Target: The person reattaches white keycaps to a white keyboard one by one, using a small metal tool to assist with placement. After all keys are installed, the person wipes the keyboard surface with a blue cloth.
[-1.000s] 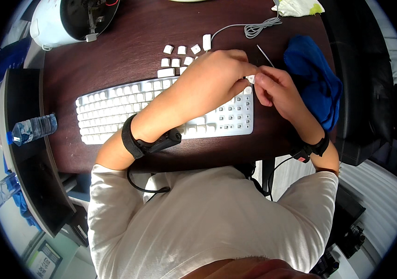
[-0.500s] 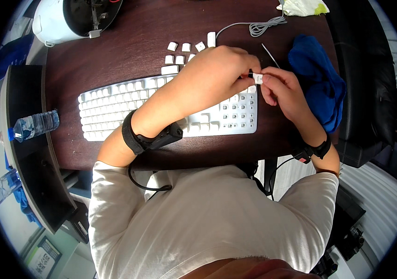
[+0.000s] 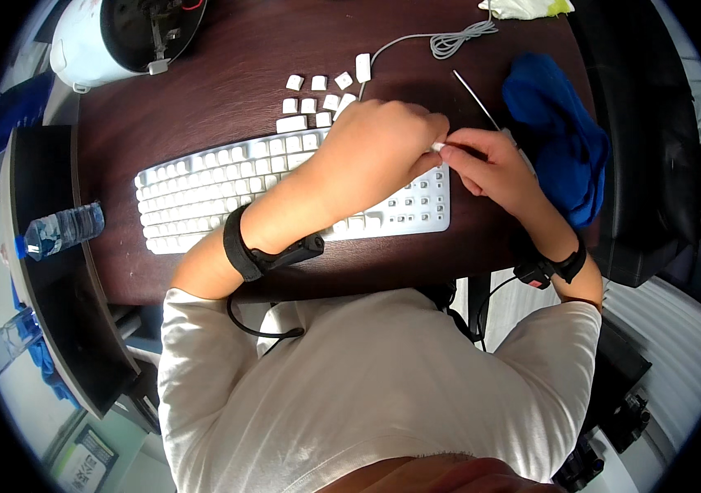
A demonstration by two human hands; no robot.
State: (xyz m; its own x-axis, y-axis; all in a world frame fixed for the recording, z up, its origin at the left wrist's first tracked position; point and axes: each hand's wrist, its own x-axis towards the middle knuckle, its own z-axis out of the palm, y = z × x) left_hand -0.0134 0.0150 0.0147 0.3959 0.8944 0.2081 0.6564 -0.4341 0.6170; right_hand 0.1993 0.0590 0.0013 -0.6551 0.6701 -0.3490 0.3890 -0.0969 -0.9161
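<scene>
- Head view: the right hand [image 3: 498,168] narrowly pinches a small white plastic keycap [image 3: 438,147]; the left hand [image 3: 390,138] curls against it, its exact grip impossible to tell;
- the keycap is at the far right corner of a white rectangular keyboard [image 3: 202,199]; a crumpled blue cloth [image 3: 557,135] lies beside the right hand.

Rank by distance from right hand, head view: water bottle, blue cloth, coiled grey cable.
1. Blue cloth: just to the right of the right hand.
2. Coiled grey cable: beyond the hand, toward the picture's top.
3. Water bottle: far left.
</scene>
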